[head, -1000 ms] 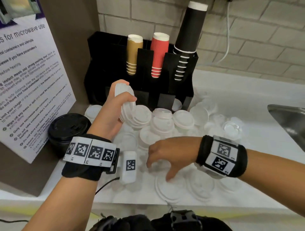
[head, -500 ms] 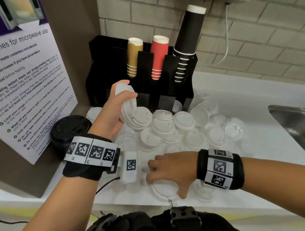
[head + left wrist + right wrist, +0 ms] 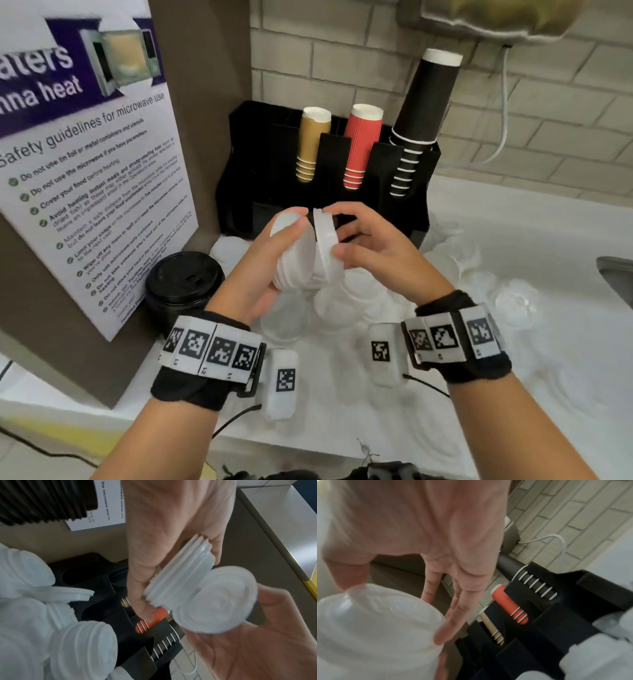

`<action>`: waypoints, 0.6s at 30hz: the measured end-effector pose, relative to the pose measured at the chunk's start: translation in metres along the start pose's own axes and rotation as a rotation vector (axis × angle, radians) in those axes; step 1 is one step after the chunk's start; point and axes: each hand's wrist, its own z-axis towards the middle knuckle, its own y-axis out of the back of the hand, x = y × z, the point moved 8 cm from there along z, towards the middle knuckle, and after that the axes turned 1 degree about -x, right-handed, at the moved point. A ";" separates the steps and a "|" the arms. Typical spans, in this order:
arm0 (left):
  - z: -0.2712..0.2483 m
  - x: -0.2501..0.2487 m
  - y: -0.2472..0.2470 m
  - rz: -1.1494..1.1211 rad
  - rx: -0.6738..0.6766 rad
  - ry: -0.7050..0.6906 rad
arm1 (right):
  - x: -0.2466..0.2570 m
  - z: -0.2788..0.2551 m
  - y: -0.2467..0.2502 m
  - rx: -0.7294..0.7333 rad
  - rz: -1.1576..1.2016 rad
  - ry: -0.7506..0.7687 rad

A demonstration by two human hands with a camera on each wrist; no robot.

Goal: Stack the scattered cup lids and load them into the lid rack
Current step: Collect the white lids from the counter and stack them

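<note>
Left hand raised above the desk, fingers curled round a short stack of white lids held on edge. Right hand just beside it, pinching a single white lid between thumb and fingertips, tilted against the open face of the stack and touching it near the top. Below both hands, loose white lids spread over the desk, some nested in small piles. Beyond the hands, a black rack against the brick wall, holding upside-down sleeves of tan cups, red cups and black cups. Left of the left hand, a stack of black lids standing at the foot of a microwave safety notice. Wrist views blurred; lid detail hard to make out.
</note>
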 end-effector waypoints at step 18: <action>0.000 0.005 0.001 -0.060 -0.021 0.037 | 0.000 0.001 -0.033 -0.060 0.102 0.095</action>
